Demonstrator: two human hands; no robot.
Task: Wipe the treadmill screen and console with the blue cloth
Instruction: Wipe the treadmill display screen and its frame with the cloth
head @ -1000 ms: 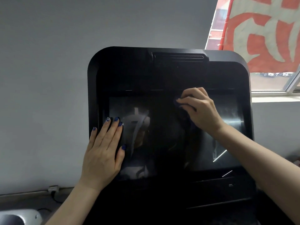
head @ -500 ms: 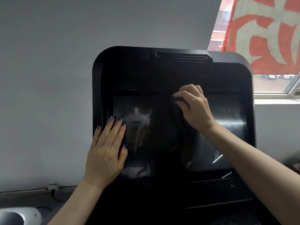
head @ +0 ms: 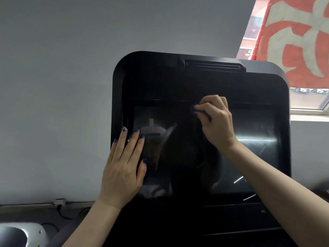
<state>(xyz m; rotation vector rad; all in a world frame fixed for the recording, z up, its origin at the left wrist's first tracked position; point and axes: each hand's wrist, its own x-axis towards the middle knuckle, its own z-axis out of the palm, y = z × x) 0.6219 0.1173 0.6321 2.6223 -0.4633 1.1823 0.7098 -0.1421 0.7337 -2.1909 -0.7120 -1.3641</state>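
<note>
A black treadmill console (head: pixel 160 77) fills the middle of the view, with a dark glossy screen (head: pixel 249 157) set in it. My right hand (head: pixel 217 122) grips a bunched blue cloth (head: pixel 194 109) and presses it against the top middle of the screen; most of the cloth is hidden under the fingers. My left hand (head: pixel 124 163) lies flat with straight fingers on the screen's left edge and the console frame.
A grey wall (head: pixel 71 86) stands behind the console. A window with a red and white banner (head: pixel 293 36) is at the upper right. A cable and socket (head: pixel 59 202) run along the wall's base, and a silver rounded object (head: pixel 19 234) sits at the lower left.
My right hand with the cloth has slid slightly up and left along the top of the screen. My left hand has stayed flat in the same spot on the console.
</note>
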